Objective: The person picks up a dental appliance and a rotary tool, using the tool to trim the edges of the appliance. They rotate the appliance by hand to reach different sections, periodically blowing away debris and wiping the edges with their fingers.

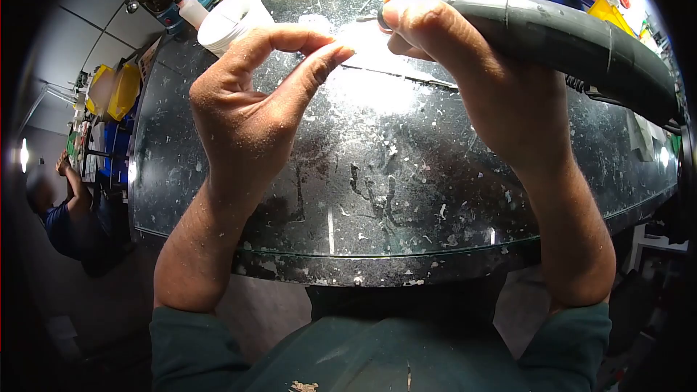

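My left hand (250, 112) is closed in a pinch, with thumb and forefinger tips meeting above the brightly lit patch of bench. Whatever sits between those tips is too small and washed out by glare to name. Across from it, my right hand (501, 94) is wrapped round a thick dark grey tubular tool (552, 29). Its dark rounded end shows by the thumb tip, and its body runs back over the hand towards the right edge. The two hands are apart. Pale dust speckles the left hand and forearm.
The dark, scuffed workbench (363, 210) is flecked with pale debris. Behind my left hand stand a white tub (234, 20) and a small bottle (191, 11). Blue and yellow bins (613, 14) are at the far right. Another person (72, 218) sits off to the left.
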Available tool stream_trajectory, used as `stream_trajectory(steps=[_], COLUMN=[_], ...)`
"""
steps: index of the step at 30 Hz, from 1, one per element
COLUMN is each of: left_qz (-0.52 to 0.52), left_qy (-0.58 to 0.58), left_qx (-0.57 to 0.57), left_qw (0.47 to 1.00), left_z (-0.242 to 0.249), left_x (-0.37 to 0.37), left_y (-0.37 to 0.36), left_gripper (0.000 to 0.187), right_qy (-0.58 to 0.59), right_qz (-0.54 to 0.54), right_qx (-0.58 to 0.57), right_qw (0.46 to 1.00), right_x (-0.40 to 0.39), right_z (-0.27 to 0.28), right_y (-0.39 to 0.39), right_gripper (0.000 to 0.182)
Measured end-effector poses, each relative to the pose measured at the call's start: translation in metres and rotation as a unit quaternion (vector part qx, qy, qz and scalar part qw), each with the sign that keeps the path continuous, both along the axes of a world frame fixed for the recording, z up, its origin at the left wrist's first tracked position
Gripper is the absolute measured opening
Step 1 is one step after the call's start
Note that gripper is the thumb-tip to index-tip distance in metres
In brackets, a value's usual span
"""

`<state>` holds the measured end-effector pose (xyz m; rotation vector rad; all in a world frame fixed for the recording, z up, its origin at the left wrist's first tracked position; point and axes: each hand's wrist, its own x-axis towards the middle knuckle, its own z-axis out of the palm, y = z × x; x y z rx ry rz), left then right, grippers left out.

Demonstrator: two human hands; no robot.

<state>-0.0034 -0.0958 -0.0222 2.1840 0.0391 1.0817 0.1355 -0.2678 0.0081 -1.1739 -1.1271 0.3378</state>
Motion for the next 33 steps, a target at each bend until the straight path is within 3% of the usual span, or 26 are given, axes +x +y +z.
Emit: stream_trajectory(steps=[13, 19, 21, 30, 33], left_qz=[-0.011, -0.012, -0.011, -0.007, -0.007], left_qy=[0.037, 0.031, -0.027, 0.028, -0.009], left_qx=[0.021, 0.046, 0.031, 0.049, 0.019], left_qw=[0.999, 0.998, 0.999, 0.998, 1.0], left_z=[0.0017, 0.0011, -0.001, 0.0033, 0.0017], left_x=[-0.0035, -0.0018, 0.0029, -0.003, 0.0023], left_y=[0.0003, 0.003, 0.0022, 0.0009, 0.0006], left_gripper=[0.017, 0.018, 0.014, 0.018, 0.015], right_qy=[0.008, 0.01, 0.011, 0.015, 0.016], right_qz=[-0.012, -0.018, -0.02, -0.029, -0.033], right_qx=[-0.006, -0.009, -0.009, -0.011, -0.012], right_qw=[1.0, 1.0, 1.0, 0.999, 0.999], right_x=[0.0015, 0.0011, 0.0012, -0.0012, -0.0018], right_z=[-0.001, -0.0008, -0.0009, -0.0003, -0.0001], right_y=[-0.0022, -0.0038, -0.0045, -0.0054, -0.0046], right_gripper=[0.019, 0.019, 0.019, 0.02, 0.02])
